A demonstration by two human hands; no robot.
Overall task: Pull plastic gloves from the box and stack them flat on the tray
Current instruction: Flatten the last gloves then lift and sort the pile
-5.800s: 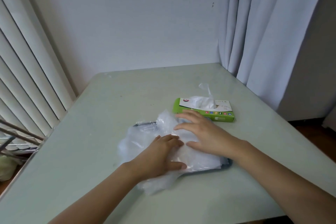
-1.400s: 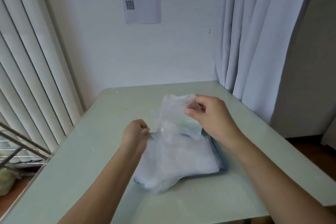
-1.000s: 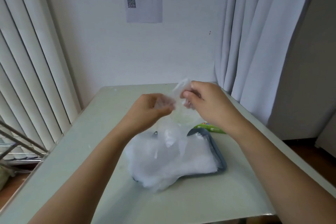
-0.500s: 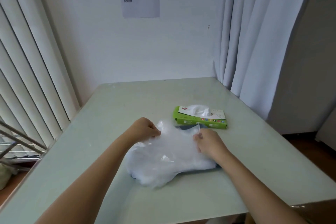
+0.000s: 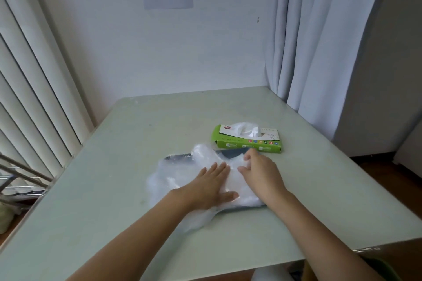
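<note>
Pressing gloves (image 5: 202,158) onto the tray (image 5: 230,152), left hand (image 5: 210,186) and right hand (image 5: 260,175) lie flat

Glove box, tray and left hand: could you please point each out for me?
glove box (image 5: 247,143), head view, green front side.
tray (image 5: 230,153), head view, bare far rim.
left hand (image 5: 210,186), head view, back of hand.

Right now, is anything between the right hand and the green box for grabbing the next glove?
Nothing visible. The right hand rests on the glove pile on the tray; the box stands just beyond the tray's far edge, its next glove poking up, uncovered.
</note>
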